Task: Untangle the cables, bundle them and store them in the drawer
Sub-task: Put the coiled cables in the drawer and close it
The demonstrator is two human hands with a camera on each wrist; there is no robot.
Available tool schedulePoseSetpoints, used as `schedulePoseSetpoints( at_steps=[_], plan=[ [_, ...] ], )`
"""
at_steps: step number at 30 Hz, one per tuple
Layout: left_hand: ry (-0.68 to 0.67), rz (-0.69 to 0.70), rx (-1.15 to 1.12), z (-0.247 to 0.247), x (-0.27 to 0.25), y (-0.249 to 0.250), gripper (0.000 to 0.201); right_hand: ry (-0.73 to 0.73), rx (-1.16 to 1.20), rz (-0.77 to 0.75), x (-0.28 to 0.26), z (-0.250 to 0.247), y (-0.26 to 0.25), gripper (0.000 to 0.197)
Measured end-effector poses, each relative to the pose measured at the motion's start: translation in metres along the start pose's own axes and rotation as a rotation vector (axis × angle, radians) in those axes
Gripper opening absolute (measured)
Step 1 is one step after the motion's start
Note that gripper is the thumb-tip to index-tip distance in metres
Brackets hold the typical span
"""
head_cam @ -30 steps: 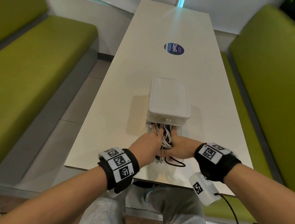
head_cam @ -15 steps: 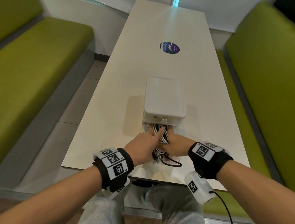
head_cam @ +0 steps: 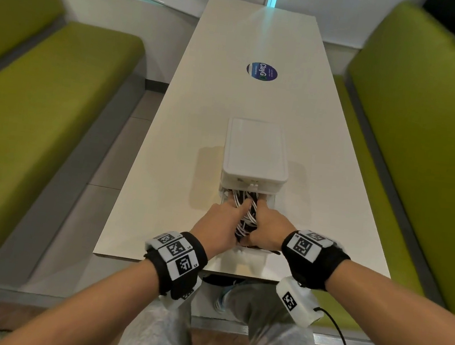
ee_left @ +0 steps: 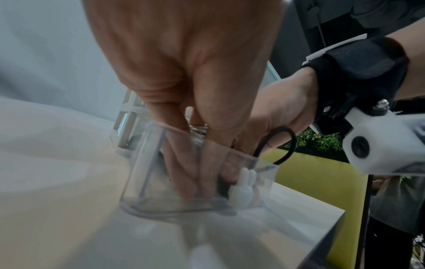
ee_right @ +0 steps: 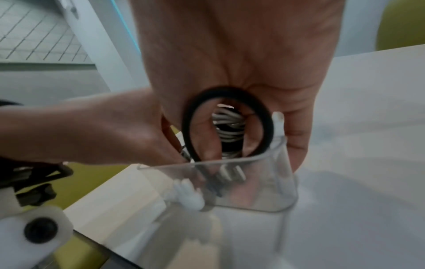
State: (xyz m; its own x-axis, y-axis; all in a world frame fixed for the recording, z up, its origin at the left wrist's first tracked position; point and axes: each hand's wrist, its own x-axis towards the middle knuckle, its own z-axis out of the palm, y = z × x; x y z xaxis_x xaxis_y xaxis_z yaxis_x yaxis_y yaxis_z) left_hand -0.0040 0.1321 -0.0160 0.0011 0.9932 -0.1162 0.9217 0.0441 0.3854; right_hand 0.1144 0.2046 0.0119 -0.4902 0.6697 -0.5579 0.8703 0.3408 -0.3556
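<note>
The open drawer is being filled by the cable bundle and by the left hand and right hand, which are pressed in side by side. Passage behind is being blocked by the white drawer box. Bare desk is being left open beyond and to both sides.

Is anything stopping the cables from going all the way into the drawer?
Nothing visible blocks them. The cables already lie inside the open clear drawer, with the left hand and right hand on them. Only a black loop sticks up above the drawer's front wall.
</note>
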Motion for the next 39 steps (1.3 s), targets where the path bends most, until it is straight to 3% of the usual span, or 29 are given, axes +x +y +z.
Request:
schedulePoseSetpoints(
  at_steps=[6, 12, 15, 22, 26, 30, 33, 36, 39],
  plan=[
    [-0.100, 0.034, -0.003, -0.008, -0.002, -0.001, 0.098, -0.016, -0.075, -0.026, 0.004, 0.003, 0.000, 0.115],
    [-0.104, 0.021, 0.026, -0.004, -0.006, 0.005, 0.092, -0.229, 0.015, -0.115, -0.001, -0.022, 0.010, 0.092],
    [-0.094, -0.018, 0.040, -0.004, -0.008, 0.011, 0.088, -0.136, 0.015, -0.138, -0.005, -0.019, 0.013, 0.077],
    [-0.027, -0.101, 0.048, -0.007, -0.014, 0.022, 0.085, 0.028, -0.051, -0.077, 0.001, 0.000, 0.004, 0.074],
    [-0.036, -0.135, 0.089, -0.008, -0.013, 0.027, 0.086, -0.037, -0.025, -0.071, -0.003, -0.008, -0.001, 0.078],
    [-0.037, -0.168, 0.075, -0.007, -0.011, 0.028, 0.083, -0.141, -0.120, -0.051, -0.008, -0.019, -0.007, 0.097],
    [-0.038, -0.165, 0.094, -0.008, -0.011, 0.029, 0.082, -0.101, -0.185, -0.030, -0.006, -0.014, -0.010, 0.088],
    [-0.087, -0.089, 0.057, -0.011, -0.009, 0.019, 0.083, -0.045, -0.199, 0.003, -0.004, -0.009, -0.012, 0.089],
    [-0.232, -0.047, -0.058, -0.021, -0.001, 0.009, 0.086, -0.010, -0.179, -0.020, -0.005, -0.005, -0.008, 0.092]
  ],
)
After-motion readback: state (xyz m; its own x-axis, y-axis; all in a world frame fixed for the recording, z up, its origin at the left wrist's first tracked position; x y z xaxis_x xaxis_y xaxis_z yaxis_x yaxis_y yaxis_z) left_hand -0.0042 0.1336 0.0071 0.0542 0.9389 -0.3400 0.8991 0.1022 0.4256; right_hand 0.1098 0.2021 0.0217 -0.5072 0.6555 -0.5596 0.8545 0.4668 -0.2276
